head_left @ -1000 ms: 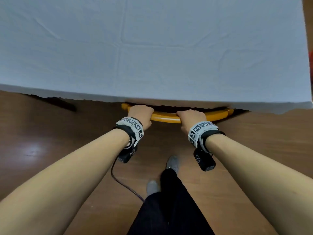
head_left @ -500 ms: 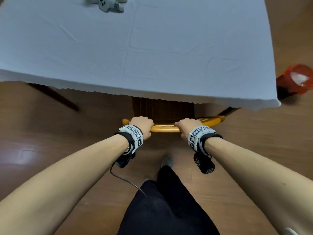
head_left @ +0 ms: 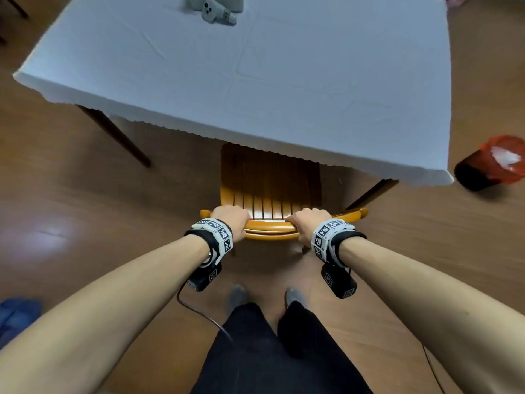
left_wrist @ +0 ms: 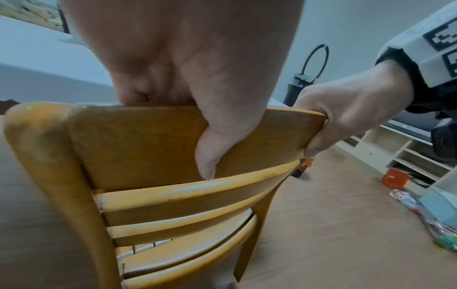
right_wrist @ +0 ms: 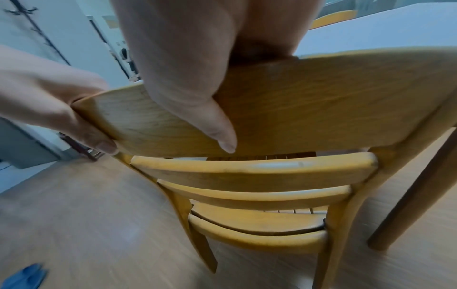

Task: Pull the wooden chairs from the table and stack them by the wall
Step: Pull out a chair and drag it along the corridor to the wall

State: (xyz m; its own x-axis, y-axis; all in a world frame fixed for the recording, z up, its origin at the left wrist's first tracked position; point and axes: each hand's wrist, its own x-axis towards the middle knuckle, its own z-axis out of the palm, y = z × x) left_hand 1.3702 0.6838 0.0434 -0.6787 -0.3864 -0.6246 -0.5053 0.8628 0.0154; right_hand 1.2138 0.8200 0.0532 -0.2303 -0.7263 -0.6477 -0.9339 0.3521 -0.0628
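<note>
A yellow wooden chair (head_left: 270,191) with a slatted seat stands half out from under the table (head_left: 255,81), which wears a white cloth. My left hand (head_left: 231,221) grips the top rail of the chair's back near its left end, thumb on the near face (left_wrist: 210,156). My right hand (head_left: 308,223) grips the same rail toward the right, thumb down the near face (right_wrist: 222,133). The chair's back slats (left_wrist: 185,199) and rear legs (right_wrist: 202,252) show below the hands. The front of the seat is still hidden under the cloth.
A red bin (head_left: 491,163) lies on the wood floor right of the table. Dark table legs (head_left: 119,137) stand on either side of the chair. A white controller (head_left: 216,12) sits on the far tabletop. Blue slippers (head_left: 17,317) lie at the left. My feet (head_left: 238,297) stand behind the chair.
The chair has slid back toward me out from under the table, showing more of its slatted seat. Both hands keep their grip on the top rail.
</note>
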